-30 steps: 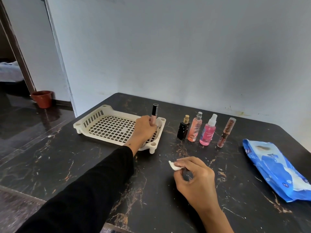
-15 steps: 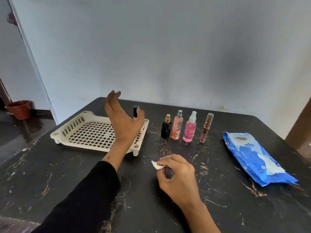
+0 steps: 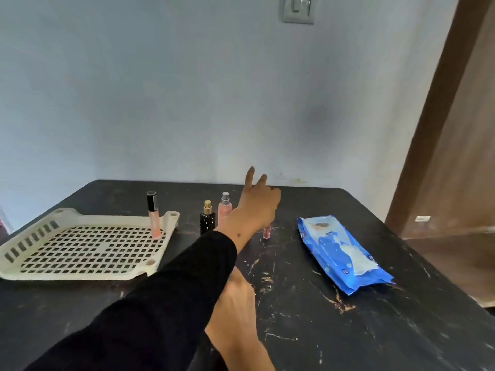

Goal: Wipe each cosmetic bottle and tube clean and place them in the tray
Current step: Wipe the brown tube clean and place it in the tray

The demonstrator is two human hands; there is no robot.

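Observation:
A cream slotted tray [image 3: 16, 266] lies on the black marble table [image 3: 321, 330] at the left. One pink lip-gloss tube [image 3: 154, 219] with a black cap stands upright in its far right corner. To the right of the tray stand a black bottle [image 3: 207, 220] and a peach spray bottle [image 3: 224, 207]. My left hand [image 3: 258, 202] reaches over the row with fingers stretched, holding nothing and covering the bottles behind it. Only the base of a reddish tube [image 3: 267, 232] shows below my wrist. My right hand [image 3: 235, 303] rests near the front, its fingers hidden under my left sleeve.
A blue pack of wipes [image 3: 345, 253] lies on the right side of the table. The grey wall runs close behind the bottles, with a switch plate [image 3: 297, 9] high up. A brown door panel [image 3: 455, 129] stands at the right.
My left hand has left the lip-gloss tube standing in the tray and swung right, over the bottle row. My left arm now hides my right hand's fingers and the wipe.

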